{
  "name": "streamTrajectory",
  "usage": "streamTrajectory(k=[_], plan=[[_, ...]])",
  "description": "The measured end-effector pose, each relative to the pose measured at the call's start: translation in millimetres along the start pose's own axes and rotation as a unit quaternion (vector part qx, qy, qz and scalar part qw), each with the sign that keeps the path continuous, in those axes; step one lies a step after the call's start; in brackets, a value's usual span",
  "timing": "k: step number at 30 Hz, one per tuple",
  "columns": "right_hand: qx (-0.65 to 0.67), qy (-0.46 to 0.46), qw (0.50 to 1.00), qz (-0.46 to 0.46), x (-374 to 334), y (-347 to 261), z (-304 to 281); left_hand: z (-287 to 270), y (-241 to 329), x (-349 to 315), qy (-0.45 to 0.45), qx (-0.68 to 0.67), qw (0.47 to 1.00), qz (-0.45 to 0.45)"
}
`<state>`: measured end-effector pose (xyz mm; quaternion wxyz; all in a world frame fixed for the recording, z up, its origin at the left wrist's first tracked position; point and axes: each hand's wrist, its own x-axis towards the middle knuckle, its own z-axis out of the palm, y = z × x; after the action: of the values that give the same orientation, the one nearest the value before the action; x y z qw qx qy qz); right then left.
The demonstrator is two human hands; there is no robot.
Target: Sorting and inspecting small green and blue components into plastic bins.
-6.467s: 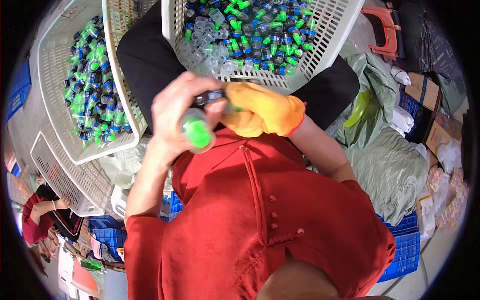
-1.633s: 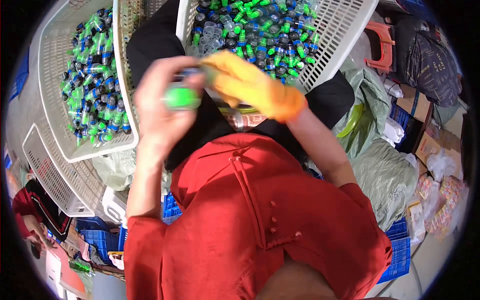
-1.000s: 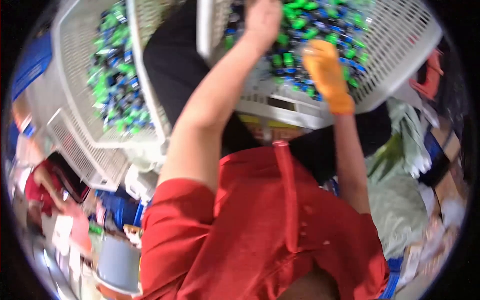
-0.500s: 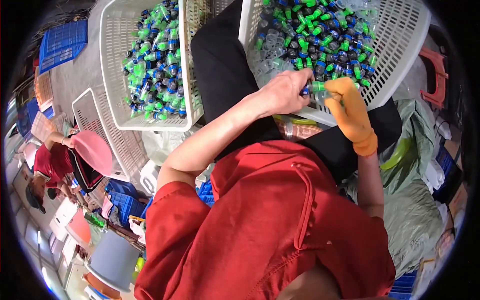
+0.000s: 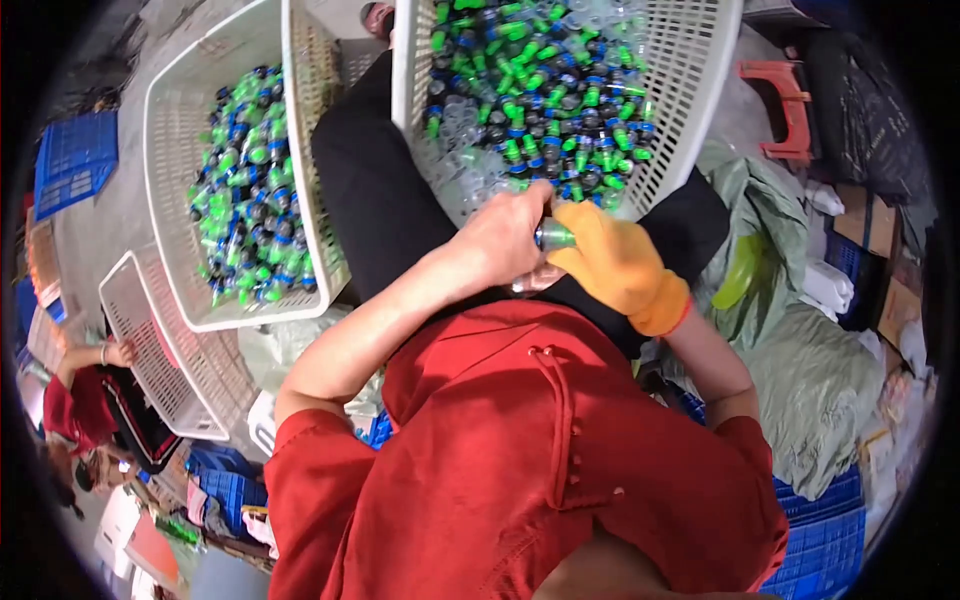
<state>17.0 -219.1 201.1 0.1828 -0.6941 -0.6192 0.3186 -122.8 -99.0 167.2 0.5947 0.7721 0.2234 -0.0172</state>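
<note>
My bare left hand (image 5: 500,235) and my right hand (image 5: 612,258), in an orange glove, meet above my lap at the near edge of a white crate (image 5: 690,90). Between them is a small bottle-shaped plastic piece (image 5: 556,236), green with a dark end and a blue band. The left fingers close around its dark end, and the gloved fingers grip its green end. Part of the piece is hidden by both hands. Many similar green, blue and black pieces (image 5: 560,100) fill the crate, with clear plastic cups (image 5: 460,150) along its left side.
A second white crate (image 5: 300,150) with more such pieces stands to the left. Beyond it are an empty white basket (image 5: 165,350) and another person's hand (image 5: 120,354). At right lie a red plastic stool (image 5: 785,110) and grey-green sacks (image 5: 810,390). A blue crate (image 5: 75,160) is far left.
Both hands have come closer to my body, away from the crate's contents, with the piece between them. My view has shifted, so the crates appear further left. The other person's pink round item is no longer plainly visible.
</note>
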Motion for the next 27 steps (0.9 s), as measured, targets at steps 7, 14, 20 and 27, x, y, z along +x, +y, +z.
streamTrajectory(k=[7, 14, 20, 27], plan=[[0.406, -0.055, 0.886, 0.216, 20, 30, 9, 10, -8, 29, 0.085, 0.268, 0.959, -0.025], [-0.028, 0.070, 0.997, -0.016, 62, 63, 13, -22, -39, 71, 0.081, 0.153, 0.983, 0.056], [0.225, 0.122, 0.960, 0.118, 132, 95, 5, -47, -60, 151, 0.206, 0.331, 0.916, 0.097], [-0.159, 0.290, 0.941, 0.070, 277, 226, -68, -101, -137, 261, 0.394, 0.507, 0.766, -0.001]])
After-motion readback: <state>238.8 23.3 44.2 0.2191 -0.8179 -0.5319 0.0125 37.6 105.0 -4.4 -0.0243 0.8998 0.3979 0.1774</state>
